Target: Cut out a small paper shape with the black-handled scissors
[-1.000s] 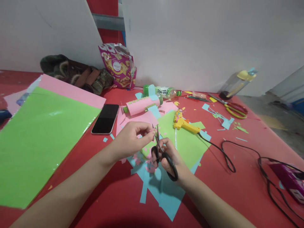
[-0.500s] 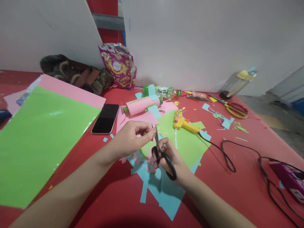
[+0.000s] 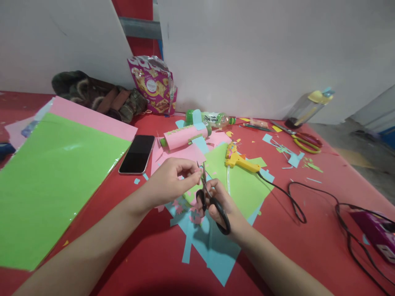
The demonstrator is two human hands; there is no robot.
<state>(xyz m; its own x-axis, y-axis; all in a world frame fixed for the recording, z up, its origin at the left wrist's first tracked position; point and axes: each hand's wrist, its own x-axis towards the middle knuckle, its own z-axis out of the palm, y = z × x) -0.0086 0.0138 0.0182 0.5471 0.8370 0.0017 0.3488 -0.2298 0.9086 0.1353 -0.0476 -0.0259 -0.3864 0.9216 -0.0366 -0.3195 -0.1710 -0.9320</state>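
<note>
My left hand (image 3: 171, 181) pinches a tiny pink paper piece (image 3: 196, 169) between thumb and fingertips. My right hand (image 3: 222, 201) grips black-handled scissors (image 3: 212, 203), whose blades point up and meet the pink piece. Both hands hover over a litter of blue paper strips (image 3: 212, 250) and pink scraps (image 3: 194, 213) on the red table (image 3: 308, 242). A green sheet (image 3: 243, 187) lies just beyond my right hand.
A yellow glue gun (image 3: 239, 161) with a black cord (image 3: 296, 205) lies behind my hands. Left are a phone (image 3: 137, 153) and large green and pink sheets (image 3: 52, 172). A pink-wrapped bottle (image 3: 185, 136), snack bag (image 3: 154, 84), second scissors (image 3: 304, 141) and water bottle (image 3: 308, 107) stand farther back.
The scissors' handles shifted slightly as the blades worked on the pink piece; both hands stay in the same spot.
</note>
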